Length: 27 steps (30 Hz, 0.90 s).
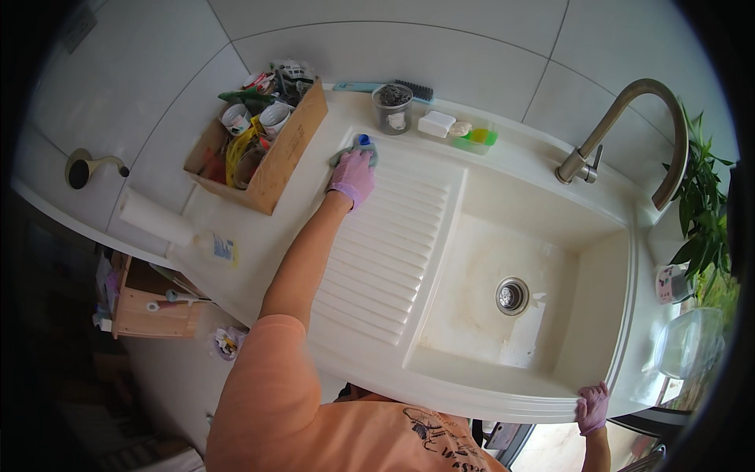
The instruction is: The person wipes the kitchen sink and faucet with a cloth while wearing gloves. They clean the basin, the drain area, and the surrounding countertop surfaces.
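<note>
My left hand, in a pink glove, presses a grey-green cloth onto the far left corner of the ribbed drainboard. A small blue object shows at the fingertips; what it is cannot be told. At the near right corner of the white sink unit, my right hand, also gloved, grips the front rim. The sink basin lies between the hands, with a metal drain, brownish stains and a wet sheen on its floor.
Left stands a cardboard box of cans and yellow cord. Behind are a dark-filled plastic cup, a brush and a soap tray. A faucet, plant and clear container stand right; a paper roll lies left.
</note>
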### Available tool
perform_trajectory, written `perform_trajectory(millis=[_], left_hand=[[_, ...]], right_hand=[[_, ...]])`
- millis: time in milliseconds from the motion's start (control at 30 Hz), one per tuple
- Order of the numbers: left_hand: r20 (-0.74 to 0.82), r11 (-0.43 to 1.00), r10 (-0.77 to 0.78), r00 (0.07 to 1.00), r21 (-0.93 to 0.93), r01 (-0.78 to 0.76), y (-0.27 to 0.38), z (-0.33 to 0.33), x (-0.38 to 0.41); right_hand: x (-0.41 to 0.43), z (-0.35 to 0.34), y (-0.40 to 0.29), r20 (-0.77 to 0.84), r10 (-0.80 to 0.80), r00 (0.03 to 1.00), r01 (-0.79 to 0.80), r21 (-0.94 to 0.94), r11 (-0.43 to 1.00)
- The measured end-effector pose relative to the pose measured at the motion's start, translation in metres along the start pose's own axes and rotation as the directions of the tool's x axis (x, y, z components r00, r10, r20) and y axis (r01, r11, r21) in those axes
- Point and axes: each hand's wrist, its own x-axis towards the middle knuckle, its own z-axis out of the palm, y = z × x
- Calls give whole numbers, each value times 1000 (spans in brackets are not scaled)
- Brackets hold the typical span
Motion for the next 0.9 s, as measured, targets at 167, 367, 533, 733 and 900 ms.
perform_trajectory(millis=[167,367,533,733,900], left_hand=[[-18,996,-83,996,-30,82,5,11,13],[-55,965,130,990,-224,-139,52,-14,-54],[-59,979,79,995,-182,-88,25,-21,-42],[13,997,-49,999,-63,50,-2,-43,-99],[56,994,-100,993,-28,101,21,-114,-249]], right_hand=[[4,5,6,-45,-40,998,39,-18,999],[6,-4,-7,-75,-32,997,28,-51,998],[-6,9,7,-51,-31,998,30,-15,999],[6,-2,-4,-20,-39,999,38,-46,998],[-3,3,4,-44,-17,999,15,-34,999]])
